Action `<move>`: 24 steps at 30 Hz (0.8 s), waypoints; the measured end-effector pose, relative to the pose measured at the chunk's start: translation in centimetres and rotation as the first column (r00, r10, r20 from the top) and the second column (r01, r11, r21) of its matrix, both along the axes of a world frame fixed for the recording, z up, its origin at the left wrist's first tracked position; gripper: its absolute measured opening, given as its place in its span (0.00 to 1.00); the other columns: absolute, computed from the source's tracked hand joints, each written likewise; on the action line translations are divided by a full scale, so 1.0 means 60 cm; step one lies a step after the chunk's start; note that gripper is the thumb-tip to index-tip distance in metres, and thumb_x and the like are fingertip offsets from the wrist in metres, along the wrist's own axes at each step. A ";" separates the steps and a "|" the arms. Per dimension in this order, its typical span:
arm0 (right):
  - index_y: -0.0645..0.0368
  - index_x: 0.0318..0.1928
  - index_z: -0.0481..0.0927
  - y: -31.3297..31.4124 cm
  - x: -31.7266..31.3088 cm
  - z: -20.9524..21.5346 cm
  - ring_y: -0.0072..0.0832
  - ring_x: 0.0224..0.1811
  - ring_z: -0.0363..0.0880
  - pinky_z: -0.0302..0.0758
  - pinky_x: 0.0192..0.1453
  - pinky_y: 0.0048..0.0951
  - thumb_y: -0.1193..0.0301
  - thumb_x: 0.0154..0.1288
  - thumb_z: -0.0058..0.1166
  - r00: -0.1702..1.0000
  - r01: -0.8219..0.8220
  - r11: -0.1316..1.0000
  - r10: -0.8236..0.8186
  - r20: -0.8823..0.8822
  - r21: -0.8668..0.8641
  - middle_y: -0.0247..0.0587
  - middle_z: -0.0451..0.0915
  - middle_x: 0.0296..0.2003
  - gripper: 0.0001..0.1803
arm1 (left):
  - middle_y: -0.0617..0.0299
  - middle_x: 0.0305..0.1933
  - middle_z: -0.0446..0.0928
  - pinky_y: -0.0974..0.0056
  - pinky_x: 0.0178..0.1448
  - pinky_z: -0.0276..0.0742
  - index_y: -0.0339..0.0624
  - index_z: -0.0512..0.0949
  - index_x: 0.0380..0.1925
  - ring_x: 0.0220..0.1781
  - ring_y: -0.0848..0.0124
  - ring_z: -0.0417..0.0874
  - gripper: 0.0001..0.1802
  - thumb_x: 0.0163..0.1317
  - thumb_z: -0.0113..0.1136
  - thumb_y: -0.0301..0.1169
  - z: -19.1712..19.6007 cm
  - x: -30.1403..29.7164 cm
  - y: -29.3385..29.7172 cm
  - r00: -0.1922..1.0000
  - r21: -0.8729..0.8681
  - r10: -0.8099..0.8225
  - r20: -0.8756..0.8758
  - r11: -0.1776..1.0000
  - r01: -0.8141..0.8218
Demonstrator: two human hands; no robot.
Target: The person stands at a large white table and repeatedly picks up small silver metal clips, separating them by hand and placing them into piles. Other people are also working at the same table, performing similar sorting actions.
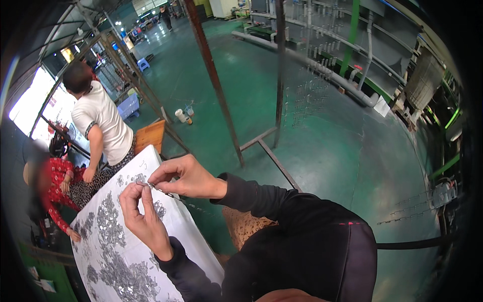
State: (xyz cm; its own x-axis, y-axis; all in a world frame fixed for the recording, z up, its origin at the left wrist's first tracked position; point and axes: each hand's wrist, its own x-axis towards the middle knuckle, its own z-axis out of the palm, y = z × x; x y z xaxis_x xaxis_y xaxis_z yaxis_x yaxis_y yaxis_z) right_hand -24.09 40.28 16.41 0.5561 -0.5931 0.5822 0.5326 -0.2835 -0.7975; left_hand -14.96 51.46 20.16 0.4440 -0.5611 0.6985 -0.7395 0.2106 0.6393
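While both forearms bend inward, left hand (pixel 143 214) and right hand (pixel 183 176) grips pinch 1 small metal piece (pixel 150 185) above white sheet (pixel 196 246)

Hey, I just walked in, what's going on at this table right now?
A person in black sleeves holds a small metal piece pinched between the left hand and the right hand, above a white sheet strewn with heaps of small silver metal parts. What exactly the fingers are doing with it is too small to tell. Two other people, one in a white shirt and one in red, are at the sheet's far side.
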 end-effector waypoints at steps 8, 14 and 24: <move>0.66 0.43 0.82 -0.030 -0.098 0.081 0.18 0.38 0.80 0.78 0.43 0.21 0.83 0.57 0.60 0.958 0.274 0.946 -0.254 0.132 -0.171 0.37 0.82 0.35 0.12 | 0.56 0.42 0.76 0.65 0.53 0.72 0.32 0.76 0.35 0.46 0.66 0.77 0.05 0.59 0.60 0.19 0.074 -0.067 -0.087 0.966 -0.224 -0.257 0.041 0.939 0.259; 0.68 0.42 0.81 -0.037 -0.194 0.117 0.18 0.38 0.78 0.76 0.40 0.19 0.85 0.59 0.56 0.933 0.327 0.936 -0.299 0.200 -0.126 0.36 0.79 0.39 0.10 | 0.57 0.40 0.77 0.64 0.51 0.72 0.35 0.78 0.34 0.44 0.65 0.78 0.06 0.56 0.62 0.20 0.119 -0.146 -0.122 0.864 -0.239 -0.480 0.149 0.831 0.503; 0.66 0.38 0.83 -0.077 -0.399 0.192 0.19 0.30 0.79 0.72 0.32 0.18 0.82 0.58 0.60 0.719 0.683 0.726 -0.648 0.251 -0.079 0.39 0.83 0.31 0.06 | 0.55 0.42 0.78 0.62 0.48 0.73 0.37 0.80 0.40 0.45 0.61 0.79 0.10 0.58 0.62 0.25 0.052 -0.155 -0.127 0.773 0.013 -0.600 0.204 0.791 0.611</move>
State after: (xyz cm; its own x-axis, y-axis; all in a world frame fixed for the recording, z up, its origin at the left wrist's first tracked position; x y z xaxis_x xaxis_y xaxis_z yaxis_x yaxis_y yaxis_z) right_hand -48.05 35.65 27.96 -0.0820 -0.6585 0.7481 0.2943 -0.7332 -0.6131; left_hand -24.25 43.84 23.27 -0.1175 -0.6304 0.7673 -0.5512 0.6841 0.4776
